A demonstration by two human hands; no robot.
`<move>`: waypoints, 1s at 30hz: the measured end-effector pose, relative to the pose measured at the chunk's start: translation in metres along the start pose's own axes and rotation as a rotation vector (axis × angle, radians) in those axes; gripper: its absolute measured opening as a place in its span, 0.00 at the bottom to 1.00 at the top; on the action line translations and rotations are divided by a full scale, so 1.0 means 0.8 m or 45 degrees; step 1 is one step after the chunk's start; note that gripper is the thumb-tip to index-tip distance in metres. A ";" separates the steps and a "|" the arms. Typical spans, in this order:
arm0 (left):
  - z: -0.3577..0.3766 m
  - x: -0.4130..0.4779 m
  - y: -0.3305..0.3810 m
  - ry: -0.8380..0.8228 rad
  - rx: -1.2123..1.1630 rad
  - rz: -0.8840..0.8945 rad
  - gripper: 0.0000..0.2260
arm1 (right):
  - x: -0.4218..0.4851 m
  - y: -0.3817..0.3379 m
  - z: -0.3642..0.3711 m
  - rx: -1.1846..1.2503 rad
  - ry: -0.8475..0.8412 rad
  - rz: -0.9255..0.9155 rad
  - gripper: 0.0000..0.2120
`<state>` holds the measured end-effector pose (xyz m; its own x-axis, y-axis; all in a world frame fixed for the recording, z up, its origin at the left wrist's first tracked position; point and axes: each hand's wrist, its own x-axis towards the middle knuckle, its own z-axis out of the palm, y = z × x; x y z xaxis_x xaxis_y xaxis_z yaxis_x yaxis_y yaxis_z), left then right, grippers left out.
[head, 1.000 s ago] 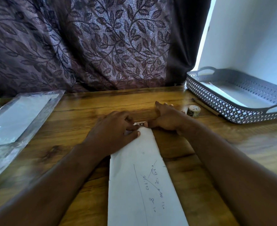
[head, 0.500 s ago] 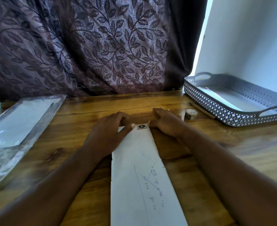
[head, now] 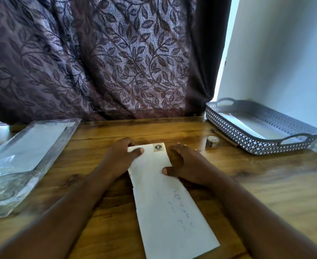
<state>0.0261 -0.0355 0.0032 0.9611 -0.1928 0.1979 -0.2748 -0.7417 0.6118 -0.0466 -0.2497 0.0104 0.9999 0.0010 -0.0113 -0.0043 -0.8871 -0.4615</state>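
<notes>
Envelope (head: 165,202), long and white, lies flat on the wooden counter (head: 265,184) straight ahead of the person, its near end tipped a little to the right and faint handwriting on its near half; behind everything hangs a dark curtain (head: 107,62) patterned with leaves, filling most of the far side; to its right stands a pale wall (head: 284,62), with a strip of daylight between the two; on the left of the counter lies a clear plastic sleeve (head: 29,156), well apart from the envelope; at the far right, against the wall, sits a grey perforated tray (head: 247,141) with cut-out handles and a white sheet inside it.

Both forearms reach in from the near edge; the left hand (head: 120,157) holds the far left corner of the envelope, thumb flat on top of the paper and the fingers (head: 124,142) curled round the far edge, clamped on that corner; the right hand (head: 183,165) rests just beside the right edge, its thumb tip pressing on the paper and the other fingers loosely bent and apart, tips down on the wood near the far right corner.

Between the right hand and the tray stands a small roll of patterned tape (head: 212,141); a pencil (head: 226,137) lies just behind it along the tray's foot; smallest of all, a stamp (head: 158,147) sits at the envelope's far edge, between the two hands.
</notes>
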 end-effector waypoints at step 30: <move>0.025 -0.034 0.052 -0.132 -1.490 -0.317 0.13 | -0.068 0.040 -0.039 1.234 0.080 0.217 0.09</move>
<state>-0.0111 -0.0740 0.0080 0.9745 -0.2176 -0.0543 0.1110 0.2574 0.9599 -0.1010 -0.2930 0.0240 0.9838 -0.1410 -0.1109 -0.1270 -0.1111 -0.9857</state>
